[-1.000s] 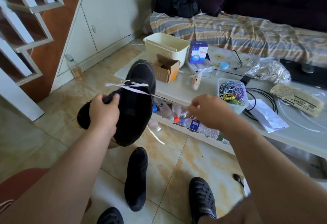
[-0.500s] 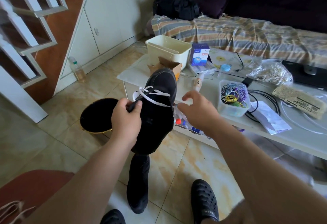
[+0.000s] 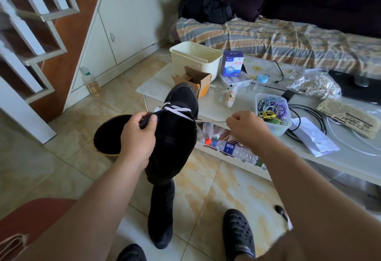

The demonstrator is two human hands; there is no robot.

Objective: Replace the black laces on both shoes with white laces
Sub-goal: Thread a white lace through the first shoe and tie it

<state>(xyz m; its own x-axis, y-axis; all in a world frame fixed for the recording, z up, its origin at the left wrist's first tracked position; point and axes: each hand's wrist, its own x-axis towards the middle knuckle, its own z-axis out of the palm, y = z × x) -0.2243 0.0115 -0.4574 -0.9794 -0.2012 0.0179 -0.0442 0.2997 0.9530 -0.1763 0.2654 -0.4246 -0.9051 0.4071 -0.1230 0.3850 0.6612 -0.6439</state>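
The left hand (image 3: 137, 139) grips the black shoe (image 3: 173, 137), toe pointing far; the white lace (image 3: 210, 120) runs right into the right hand's (image 3: 246, 130) pinching fingers (image 3: 232, 119).

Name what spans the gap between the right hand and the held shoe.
A taut white lace runs from the right hand to the shoe, seen in the head view.
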